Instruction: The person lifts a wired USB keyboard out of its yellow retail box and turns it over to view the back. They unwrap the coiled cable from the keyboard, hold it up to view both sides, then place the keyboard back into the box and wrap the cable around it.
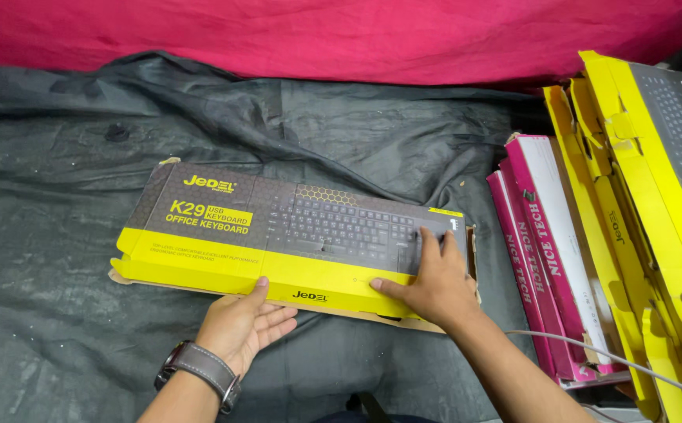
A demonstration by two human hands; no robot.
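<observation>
Hands are working on a long black and yellow keyboard box [278,239], which is lying flat on a dark grey wrinkled sheet [59,235], in the middle of the surface. The left hand [243,325] is sitting under the near yellow edge with the palm turned up; the fingers are loosely open and only the thumb is touching the box, so it is not gripping anything. The right hand [431,282] is pressing flat on the right end of the box, fingers spread, holding it down and not closing around it.

To handle the box well, I think the person is needing to keep the right palm steady while the left thumb is working along the front edge, because the thin cardboard is bending easily.

Whether a keyboard is inside the box, I cannot tell. At the right, pink and white boxes [544,243] are standing on edge, and beside them opened yellow boxes [654,211] are leaning in a row. A red cloth [341,35] is covering the back.
</observation>
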